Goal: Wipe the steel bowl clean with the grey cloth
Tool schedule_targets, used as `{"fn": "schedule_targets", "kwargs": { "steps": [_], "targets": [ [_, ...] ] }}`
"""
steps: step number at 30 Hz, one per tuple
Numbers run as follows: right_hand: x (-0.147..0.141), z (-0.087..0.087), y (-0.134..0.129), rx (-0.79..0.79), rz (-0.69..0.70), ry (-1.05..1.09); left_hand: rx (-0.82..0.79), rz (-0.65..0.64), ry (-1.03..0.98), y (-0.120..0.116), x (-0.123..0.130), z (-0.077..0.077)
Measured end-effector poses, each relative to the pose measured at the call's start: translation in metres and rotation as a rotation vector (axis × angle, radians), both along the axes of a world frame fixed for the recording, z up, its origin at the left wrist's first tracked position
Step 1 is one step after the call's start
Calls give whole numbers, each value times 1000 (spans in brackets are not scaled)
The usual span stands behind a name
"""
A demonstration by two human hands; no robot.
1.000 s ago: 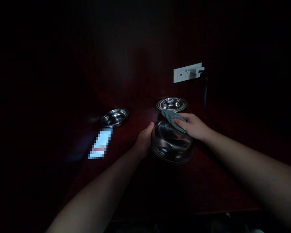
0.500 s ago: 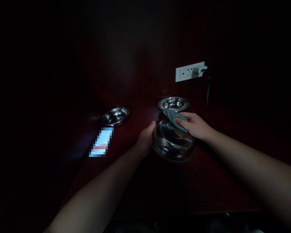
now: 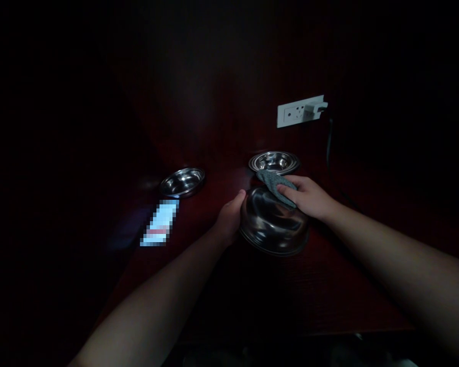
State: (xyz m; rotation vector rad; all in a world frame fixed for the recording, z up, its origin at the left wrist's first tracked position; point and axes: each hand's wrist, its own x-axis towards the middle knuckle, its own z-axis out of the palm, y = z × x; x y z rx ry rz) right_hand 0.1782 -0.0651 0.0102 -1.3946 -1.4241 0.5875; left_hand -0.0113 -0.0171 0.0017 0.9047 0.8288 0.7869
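Observation:
A shiny metal bowl (image 3: 274, 224) is tilted with its outer underside facing me. My left hand (image 3: 230, 218) grips its left rim, thumb on top; the other fingers are hidden behind the bowl. A folded grey-green cloth (image 3: 275, 186) is pinched in my right hand (image 3: 308, 196), between thumb and fingers. The cloth lies against the upper part of the bowl's outside. Just beyond it, several nested metal bowls (image 3: 274, 162) stand upright. Another metal bowl (image 3: 182, 182) sits open side up to the left.
A bright, pixelated phone-like screen (image 3: 159, 223) lies on the dark red table (image 3: 329, 306), below the left bowl. On the back wall is a white socket plate (image 3: 290, 115) with a plug (image 3: 316, 107) and a dark cable (image 3: 328, 148) hanging down. The surroundings are very dark.
Almost nothing differs. The view has shifted very slightly, while both hands, the cloth and the held bowl keep about the same places.

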Motion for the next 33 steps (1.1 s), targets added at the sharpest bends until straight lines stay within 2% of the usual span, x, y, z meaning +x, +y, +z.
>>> {"fn": "schedule_targets", "kwargs": {
  "steps": [17,33],
  "targets": [
    [1,-1,0,-37,-5,-3,10,4,3,1,0,0],
    [1,-1,0,-11,6,-41,-3,1,1,-1,-1,1]
  ]
}}
